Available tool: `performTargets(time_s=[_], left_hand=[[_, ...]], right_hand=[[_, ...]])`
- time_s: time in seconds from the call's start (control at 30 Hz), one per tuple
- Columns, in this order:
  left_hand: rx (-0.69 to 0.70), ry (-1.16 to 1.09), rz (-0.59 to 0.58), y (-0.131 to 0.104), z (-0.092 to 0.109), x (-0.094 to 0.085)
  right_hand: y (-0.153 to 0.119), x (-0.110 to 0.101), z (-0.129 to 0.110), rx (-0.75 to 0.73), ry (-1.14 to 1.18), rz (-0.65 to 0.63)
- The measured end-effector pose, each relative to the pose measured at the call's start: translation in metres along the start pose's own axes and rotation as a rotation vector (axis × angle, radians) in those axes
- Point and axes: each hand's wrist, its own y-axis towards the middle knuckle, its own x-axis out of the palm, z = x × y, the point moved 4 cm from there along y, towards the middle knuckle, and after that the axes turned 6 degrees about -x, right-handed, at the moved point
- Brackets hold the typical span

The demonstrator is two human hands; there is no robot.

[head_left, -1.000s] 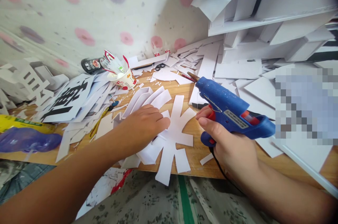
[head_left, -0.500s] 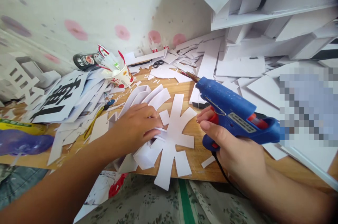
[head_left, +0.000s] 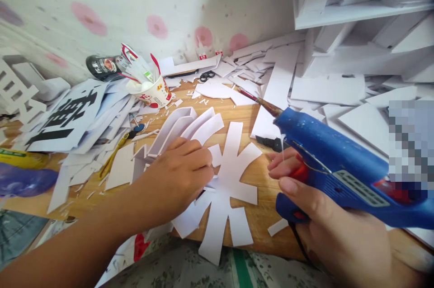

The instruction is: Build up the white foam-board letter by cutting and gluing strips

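Note:
A white cut-out shape (head_left: pixel 233 168) with several arms lies at the front edge of the wooden table. My left hand (head_left: pixel 185 175) is closed at its left side, fingers pinched together; what they hold is hidden. Beyond that hand stand curved white walled strips (head_left: pixel 174 127). My right hand (head_left: pixel 315 206) is wrapped round the handle of a blue glue gun (head_left: pixel 325 161), its nozzle pointing up and left above the table. A thin pale strand hangs beneath the gun's front.
A paper cup (head_left: pixel 152 93) with packets, a dark bottle (head_left: pixel 103 67), black scissors (head_left: pixel 206 76) and a yellow cutter (head_left: pixel 113 157) lie around. White scraps cover the back; a white layered structure (head_left: pixel 359 16) rises at right.
The glue gun in my right hand has moved right and nearer to the camera. My left hand is more tightly closed beside the cut-out. The view has shifted slightly.

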Motion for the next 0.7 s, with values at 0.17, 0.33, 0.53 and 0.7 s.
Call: performTargets(time_s=[0.17, 0.33, 0.53, 0.7], left_hand=[[-0.011, 0.006, -0.046, 0.001, 0.004, -0.002], [-0.019, -0.021, -0.062, 0.001, 0.006, -0.002], [-0.072, -0.038, -0.117, 0.000, 0.000, 0.002], [-0.116, -0.020, -0.178, 0.002, -0.002, 0.004]], right_hand=[[-0.002, -0.003, 0.003, 0.023, -0.090, -0.034], [0.000, -0.001, 0.001, 0.039, -0.035, -0.008], [0.002, 0.004, 0.002, 0.086, 0.095, 0.012], [0.002, 0.007, 0.011, 0.183, 0.189, 0.014]])
